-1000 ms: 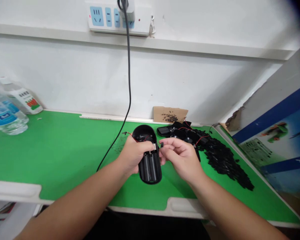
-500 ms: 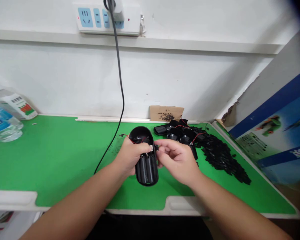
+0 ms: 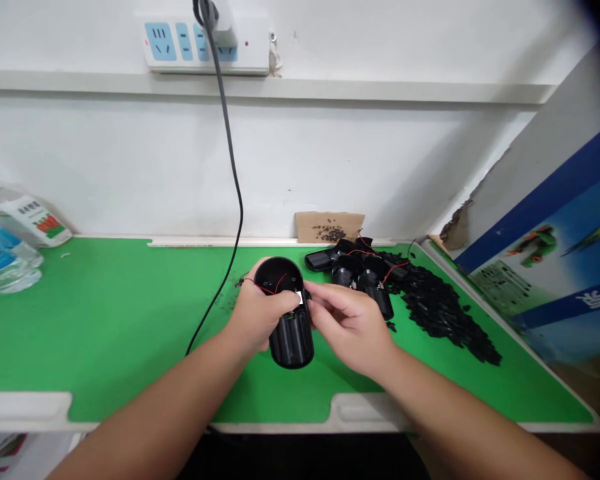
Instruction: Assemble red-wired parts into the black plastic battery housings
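Wrapped around a black plastic housing (image 3: 291, 343) is my left hand (image 3: 260, 310), closed, its thumb pressed on the inside near a small white label (image 3: 301, 298). The housing has a round hollow end at the top and long battery slots at the lower end. Thin red wires (image 3: 281, 283) run inside its round end and out past the left hand. At the housing's right edge, my right hand (image 3: 350, 320) is closed in a pinch on a small black plastic piece (image 3: 307, 295), mostly hidden by the fingertips.
Several similar black housings (image 3: 375, 283) with red wires lie behind my right hand. A heap of small black plastic pieces (image 3: 445, 313) spreads to their right. Tiny dark parts sit on a cardboard piece (image 3: 305, 228) by the wall. A black cable (image 3: 233, 153) hangs at the left; bottles (image 3: 10, 260) stand far left.
My right fingers have moved slightly left, closer against the housing's edge, and the small black piece shows less. The left hand still holds the housing. The view has shifted slightly.
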{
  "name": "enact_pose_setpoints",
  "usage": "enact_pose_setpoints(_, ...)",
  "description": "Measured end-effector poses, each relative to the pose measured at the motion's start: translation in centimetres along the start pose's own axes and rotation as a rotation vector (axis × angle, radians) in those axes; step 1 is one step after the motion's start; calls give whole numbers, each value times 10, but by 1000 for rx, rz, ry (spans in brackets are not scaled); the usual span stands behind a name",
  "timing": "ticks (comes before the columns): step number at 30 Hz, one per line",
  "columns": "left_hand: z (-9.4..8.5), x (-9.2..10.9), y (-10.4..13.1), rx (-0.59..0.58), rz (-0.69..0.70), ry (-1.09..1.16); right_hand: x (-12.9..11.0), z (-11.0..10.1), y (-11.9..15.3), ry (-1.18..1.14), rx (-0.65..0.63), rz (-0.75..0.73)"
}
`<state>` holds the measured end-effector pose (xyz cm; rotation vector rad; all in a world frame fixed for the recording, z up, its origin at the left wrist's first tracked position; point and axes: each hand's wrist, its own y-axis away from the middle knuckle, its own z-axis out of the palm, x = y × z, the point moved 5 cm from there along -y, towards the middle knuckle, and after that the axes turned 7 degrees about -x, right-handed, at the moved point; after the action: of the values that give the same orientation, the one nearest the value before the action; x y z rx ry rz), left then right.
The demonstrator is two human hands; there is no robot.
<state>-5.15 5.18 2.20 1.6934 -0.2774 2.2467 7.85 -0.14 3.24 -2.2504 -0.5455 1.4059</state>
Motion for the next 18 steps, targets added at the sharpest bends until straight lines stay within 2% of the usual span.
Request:
enact_pose_setpoints(3,1,1,1,-2,-30,44,-2,0,0,-32,6,-8)
enact_pose_setpoints(9,3,3,3,-14,-43,72,5,3,1,-235,7,175)
enact_pose_setpoints(13,3,-1,2,-21,-75,92,6,4,0,-316,12,218)
enact_pose_setpoints(18,3,1,2,-39,42,12,10,5,1,-330,45,303)
